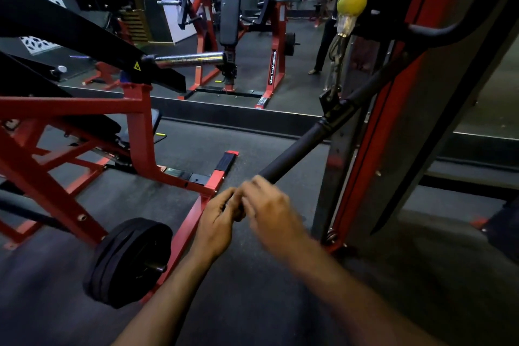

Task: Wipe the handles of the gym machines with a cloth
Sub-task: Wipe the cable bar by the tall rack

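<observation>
A long black bar (297, 149) hangs slantwise from a chain (335, 64) under a yellow ball (352, 0) on the cable machine (407, 109) at right, its near end dropping toward the lower middle of the view, where both hands meet it. The left hand (217, 216) has its fingers curled round the bar's very end, knuckles up, the forearm coming in from the bottom edge. The right hand (271, 205) lies just beyond and over it, touching the left hand's fingers, on the bar a little higher up; it is blurred, so I cannot tell whether it grips the bar or only rests on it. No cloth can be made out between the fingers, the spot being too smeared and dark to judge. From the hands the bar runs up and to the right to a glossy black collar (335, 115) where the chain clips on, then on behind the machine's red upright. To the left stands a red frame (134, 109) with a black plate (129, 261) on its low peg, close beside the left forearm but apart from it. A chrome sleeve (189, 58) juts out above the frame. The floor (252, 303) is dark rubber matting, and a mirror (252, 22) along the far wall shows a padded bench (230, 17) and a person's legs (323, 45).
</observation>
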Demonstrator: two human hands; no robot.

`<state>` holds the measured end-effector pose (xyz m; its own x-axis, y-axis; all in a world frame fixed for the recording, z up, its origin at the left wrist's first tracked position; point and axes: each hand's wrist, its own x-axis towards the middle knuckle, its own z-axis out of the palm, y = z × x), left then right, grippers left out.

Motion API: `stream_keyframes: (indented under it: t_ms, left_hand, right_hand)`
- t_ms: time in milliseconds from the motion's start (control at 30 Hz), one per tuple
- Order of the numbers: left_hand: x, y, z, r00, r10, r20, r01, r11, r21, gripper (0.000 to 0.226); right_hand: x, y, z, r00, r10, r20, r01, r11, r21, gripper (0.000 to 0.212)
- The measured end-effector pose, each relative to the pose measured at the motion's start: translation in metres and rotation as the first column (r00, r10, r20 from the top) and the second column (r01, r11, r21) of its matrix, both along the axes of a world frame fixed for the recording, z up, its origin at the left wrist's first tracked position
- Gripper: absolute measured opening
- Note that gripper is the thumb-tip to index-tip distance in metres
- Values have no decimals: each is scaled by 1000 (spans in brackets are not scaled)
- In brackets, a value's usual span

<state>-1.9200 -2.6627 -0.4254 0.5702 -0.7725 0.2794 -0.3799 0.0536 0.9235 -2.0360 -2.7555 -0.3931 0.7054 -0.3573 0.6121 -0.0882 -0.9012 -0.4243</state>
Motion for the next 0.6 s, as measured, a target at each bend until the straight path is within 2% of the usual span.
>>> stream_keyframes:
  t_ms: [100,167,233,333,500,600]
  left_hand:
    - [0,-2,0,999,10,-45,-10,1000,-5,56]
    - [-2,-4,3,993,27,-119,-24,999,24,55]
    - [-3,-6,4,975,50,-217,-34,996,78,60]
    - [-1,-8,4,942,73,-329,-15,984,175,60]
    - [-4,-10,20,803,117,-585,50,964,262,43]
    - [-3,-8,27,699,91,-710,192,932,308,51]
  right_hand:
    - [0,2,-7,998,57,32,-58,998,39,8]
    - [-5,-9,-1,997,80,8,-80,997,-11,11]
    - [-12,-27,10,999,45,14,-45,999,-24,14]
    - [-27,-69,35,995,-66,81,61,996,66,15]
    - [-44,-115,55,957,-201,209,180,977,115,9]
    - [-51,-122,52,921,-275,276,251,960,122,11]
